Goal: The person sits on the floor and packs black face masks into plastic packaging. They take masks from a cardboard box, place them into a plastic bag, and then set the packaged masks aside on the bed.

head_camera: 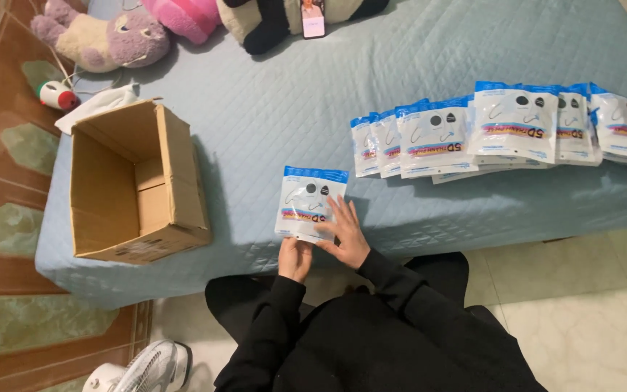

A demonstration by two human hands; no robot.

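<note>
Left hand [295,259]: pinching the packet [310,202] at its bottom edge.
Right hand [344,234]: fingers spread, pressing it flat.
Packet: probably light, slippery, floppy; edges grip best.

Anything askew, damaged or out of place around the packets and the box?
Nothing damaged or spilled. The cardboard box lies tipped on its side, opening upward in view. Both hands, left hand and right hand, hold one packet flat; the packet row overlaps neatly.
</note>
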